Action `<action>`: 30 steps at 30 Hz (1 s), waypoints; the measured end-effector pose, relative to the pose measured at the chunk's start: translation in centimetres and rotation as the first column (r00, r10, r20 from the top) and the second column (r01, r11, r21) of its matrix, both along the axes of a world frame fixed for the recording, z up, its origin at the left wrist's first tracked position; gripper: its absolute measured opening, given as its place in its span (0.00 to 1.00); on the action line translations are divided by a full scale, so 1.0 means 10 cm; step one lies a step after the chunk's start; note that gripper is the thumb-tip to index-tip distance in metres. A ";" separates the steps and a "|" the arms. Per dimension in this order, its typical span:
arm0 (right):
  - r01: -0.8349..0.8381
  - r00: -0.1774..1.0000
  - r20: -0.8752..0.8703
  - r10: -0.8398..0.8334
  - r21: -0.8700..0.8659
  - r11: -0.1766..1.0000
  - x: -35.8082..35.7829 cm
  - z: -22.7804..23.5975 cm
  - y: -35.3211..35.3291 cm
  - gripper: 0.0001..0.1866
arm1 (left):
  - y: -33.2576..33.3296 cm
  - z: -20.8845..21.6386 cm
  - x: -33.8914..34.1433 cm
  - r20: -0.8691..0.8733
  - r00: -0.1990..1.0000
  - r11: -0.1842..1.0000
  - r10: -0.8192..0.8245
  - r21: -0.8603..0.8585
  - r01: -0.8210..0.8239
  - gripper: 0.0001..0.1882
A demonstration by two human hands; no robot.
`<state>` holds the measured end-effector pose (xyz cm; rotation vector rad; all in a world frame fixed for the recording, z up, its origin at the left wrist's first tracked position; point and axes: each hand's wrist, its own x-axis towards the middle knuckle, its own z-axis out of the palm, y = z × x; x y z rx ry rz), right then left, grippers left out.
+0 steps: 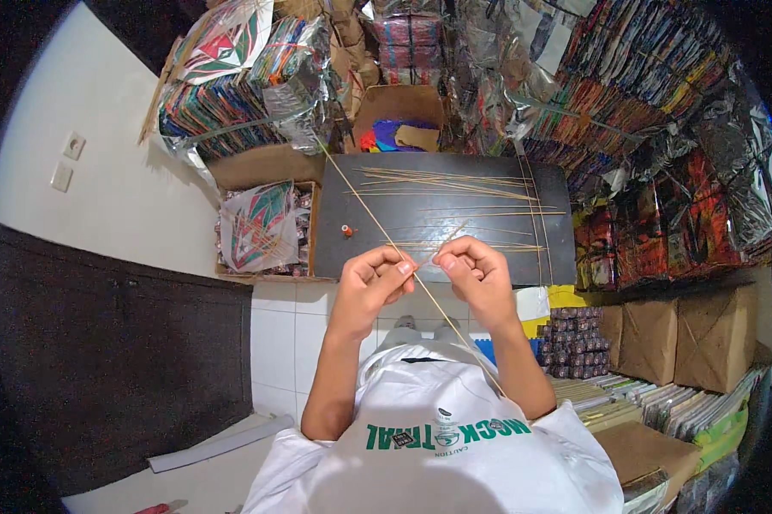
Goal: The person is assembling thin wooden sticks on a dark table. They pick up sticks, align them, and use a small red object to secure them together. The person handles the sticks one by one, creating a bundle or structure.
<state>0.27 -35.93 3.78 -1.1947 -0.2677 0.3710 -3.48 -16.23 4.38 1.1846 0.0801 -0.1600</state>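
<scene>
At the black table's (561, 248) near edge, our left hand (370, 284) clamps a thin wooden stick (375, 219) slanting far left to near right, our right hand (482, 281) pinching its fingertips together just to the right.

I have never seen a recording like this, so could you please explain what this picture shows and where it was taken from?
There is no machine here, just a person's two bare hands. The picture comes from a fisheye camera worn on the head, looking down. The left hand pinches a long, thin, tan stick; the right hand is close by, but whether it grips anything is too fine to tell. On the dark grey rectangular table lie loose thin tan sticks and a small orange-and-white object.
</scene>
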 end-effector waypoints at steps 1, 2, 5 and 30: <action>-0.007 1.000 -0.016 0.007 -0.017 1.000 0.00 -0.01 0.00 0.05 | 0.00 0.00 0.00 0.006 1.000 1.000 0.003 0.001 -0.003 0.08; -0.014 0.999 -0.033 0.013 -0.035 0.999 0.00 -0.02 -0.01 0.05 | -0.01 0.01 0.01 0.010 1.000 1.000 0.009 0.004 -0.009 0.08; -0.018 0.998 0.064 0.023 -0.080 0.997 -0.04 -0.13 0.03 0.06 | -0.02 0.02 0.02 0.020 1.000 0.999 0.019 -0.031 -0.019 0.08; -0.310 0.951 -0.024 0.310 -0.040 0.950 -0.05 -0.49 -0.07 0.10 | 0.20 -0.17 0.01 -0.018 0.999 0.994 -0.041 0.100 0.042 0.09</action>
